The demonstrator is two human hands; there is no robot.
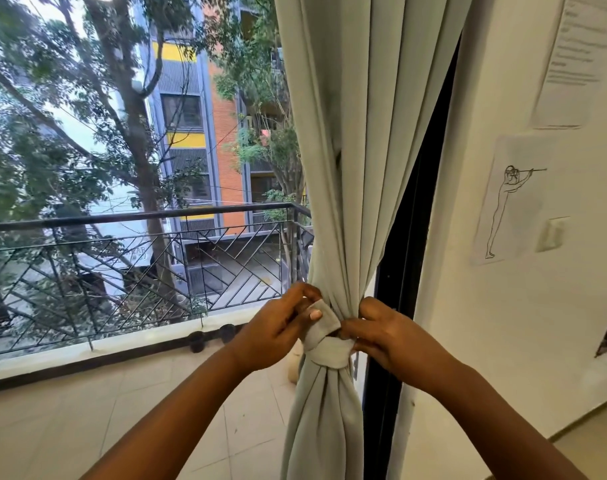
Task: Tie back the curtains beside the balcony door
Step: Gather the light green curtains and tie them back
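— Curtain point(361, 150) first: where does it hang, and how is it held?

— It hangs just beside the dark door frame point(402, 271), gathered into a narrow bunch at waist height. A tie-back band point(326, 348) of the same pale cloth goes round the bunch and is crossed into a knot. The left hand point(278, 327) pinches the band's free end between thumb and curled fingers, lifting it up and to the left. The right hand point(388, 332) has its fingers curled at the other side of the knot, pinching the cloth there.

— So the knot is formed but looks loose?

— That is the judgement. To finish well, the person should pull both ends evenly outward, keeping the folds bunched so none slips free below the band.

— Anything nearby to mind?

— A balcony railing point(139, 216) stands well apart to the left, and small dark pots point(196, 341) sit along the balcony edge. On the wall point(503, 341) to the right hang a line drawing point(510, 199) and a printed sheet point(572, 57); neither is near the hands.
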